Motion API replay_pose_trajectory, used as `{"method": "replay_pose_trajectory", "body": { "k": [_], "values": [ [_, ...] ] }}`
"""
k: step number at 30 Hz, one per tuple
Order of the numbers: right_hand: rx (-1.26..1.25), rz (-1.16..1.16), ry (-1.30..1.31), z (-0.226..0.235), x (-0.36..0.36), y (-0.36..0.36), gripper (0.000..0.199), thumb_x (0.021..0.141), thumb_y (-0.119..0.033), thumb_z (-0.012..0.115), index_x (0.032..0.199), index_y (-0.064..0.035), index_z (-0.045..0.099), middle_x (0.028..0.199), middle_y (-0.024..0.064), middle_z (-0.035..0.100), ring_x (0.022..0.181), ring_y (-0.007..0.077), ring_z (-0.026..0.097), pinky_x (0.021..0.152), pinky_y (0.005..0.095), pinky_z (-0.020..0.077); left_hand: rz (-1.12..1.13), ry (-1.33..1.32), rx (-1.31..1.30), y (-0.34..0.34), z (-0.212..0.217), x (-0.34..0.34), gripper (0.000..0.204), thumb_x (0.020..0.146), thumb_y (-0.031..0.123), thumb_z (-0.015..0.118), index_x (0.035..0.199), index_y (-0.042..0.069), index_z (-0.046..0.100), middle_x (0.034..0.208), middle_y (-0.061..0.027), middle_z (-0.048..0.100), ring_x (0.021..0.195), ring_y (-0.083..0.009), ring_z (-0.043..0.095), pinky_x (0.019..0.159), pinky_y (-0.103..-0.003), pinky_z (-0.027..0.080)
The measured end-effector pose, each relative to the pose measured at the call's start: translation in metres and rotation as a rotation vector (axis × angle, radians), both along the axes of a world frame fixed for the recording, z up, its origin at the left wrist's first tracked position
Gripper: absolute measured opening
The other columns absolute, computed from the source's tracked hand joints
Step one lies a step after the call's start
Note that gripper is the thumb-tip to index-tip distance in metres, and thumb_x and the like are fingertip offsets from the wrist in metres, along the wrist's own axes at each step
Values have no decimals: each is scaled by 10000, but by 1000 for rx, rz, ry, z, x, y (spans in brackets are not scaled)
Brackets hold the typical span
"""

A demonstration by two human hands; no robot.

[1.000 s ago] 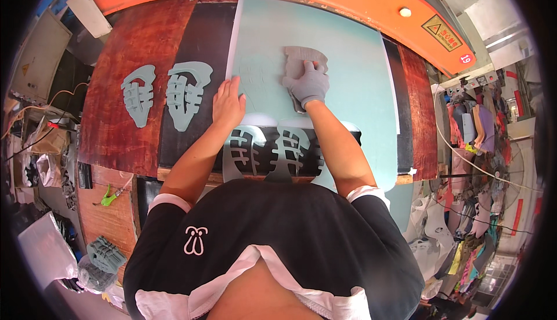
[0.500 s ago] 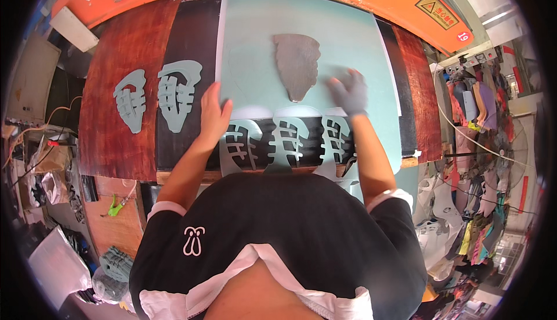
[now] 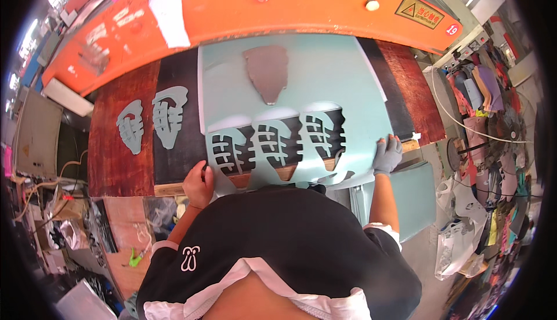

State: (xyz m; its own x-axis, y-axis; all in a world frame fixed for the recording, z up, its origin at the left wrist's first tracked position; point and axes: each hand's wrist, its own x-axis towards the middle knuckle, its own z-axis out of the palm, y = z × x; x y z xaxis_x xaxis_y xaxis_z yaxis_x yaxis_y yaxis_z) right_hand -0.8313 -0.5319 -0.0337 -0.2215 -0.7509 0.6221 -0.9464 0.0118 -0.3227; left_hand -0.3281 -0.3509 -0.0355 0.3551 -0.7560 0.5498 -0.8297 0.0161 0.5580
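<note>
A pale green sheet (image 3: 342, 82) lies across the worktable, with several ribbed cut-outs through its near part. My bare left hand (image 3: 199, 184) is closed at the sheet's near left edge, fingers curled and thumb up. On the opposite side my right hand (image 3: 389, 155), in a grey glove, grips the right edge with its fingers bent over it. Farther in, a grey-brown flat tapered piece (image 3: 266, 73) rests on the sheet, its narrow end toward me. Two pale green cut pieces, one slotted piece (image 3: 130, 127) and another slotted piece (image 3: 169, 117), lie left of the sheet.
An orange machine beam (image 3: 220, 15) spans the far side, a white paper (image 3: 169, 15) on it. The table's wooden front edge (image 3: 169, 189) runs close to my body. Below on the right is a green panel (image 3: 409, 195). Coloured offcuts (image 3: 484, 93) hang farther right.
Both hands have come back toward me, from beside the tapered piece and the sheet's left side to the sheet's near edges, and closed there. The view has tilted, showing more of the orange beam.
</note>
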Motion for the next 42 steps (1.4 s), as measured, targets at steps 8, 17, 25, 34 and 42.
{"method": "replay_pose_trajectory", "body": {
  "k": [8, 17, 25, 34, 42],
  "values": [
    [-42, 122, 386, 23, 11, -36, 402, 826, -383, 528, 1107, -98, 564, 1163, 144, 565, 1106, 309, 498, 877, 502, 376, 190, 49, 94, -12, -28, 3, 228, 889, 245, 560, 747, 68, 542, 641, -114, 582, 607, -311, 581, 559, -419, 451],
    [-157, 682, -614, 130, 14, -133, 280, 930, -227, 443, 928, 24, 567, 822, 124, 588, 770, 211, 539, 737, 339, 436, 288, -72, 13, -27, -62, 18, 239, 890, 261, 546, 756, 65, 520, 689, -171, 578, 660, -389, 573, 557, -458, 441],
    [66, 368, -19, -13, -32, -95, 254, 824, -284, 500, 764, -72, 628, 793, 131, 607, 784, 348, 582, 769, 463, 440, 234, -171, -4, -21, -87, 33, 240, 891, 181, 521, 719, 23, 466, 649, -210, 505, 591, -401, 509, 517, -477, 383],
    [129, 307, 82, -9, -33, -91, 404, 863, -350, 454, 692, -61, 678, 758, 102, 628, 816, 289, 585, 880, 415, 393, 266, -246, 71, -26, -87, 42, 293, 906, 227, 495, 711, 13, 461, 661, -206, 506, 629, -413, 509, 572, -476, 393],
    [331, 357, 86, -3, -49, -88, 499, 897, -373, 343, 730, -57, 691, 856, 113, 650, 903, 271, 597, 869, 406, 395, 240, -165, 184, -38, -92, 49, 407, 923, 289, 457, 719, -48, 560, 733, -247, 567, 721, -428, 534, 640, -496, 403]
  ]
}}
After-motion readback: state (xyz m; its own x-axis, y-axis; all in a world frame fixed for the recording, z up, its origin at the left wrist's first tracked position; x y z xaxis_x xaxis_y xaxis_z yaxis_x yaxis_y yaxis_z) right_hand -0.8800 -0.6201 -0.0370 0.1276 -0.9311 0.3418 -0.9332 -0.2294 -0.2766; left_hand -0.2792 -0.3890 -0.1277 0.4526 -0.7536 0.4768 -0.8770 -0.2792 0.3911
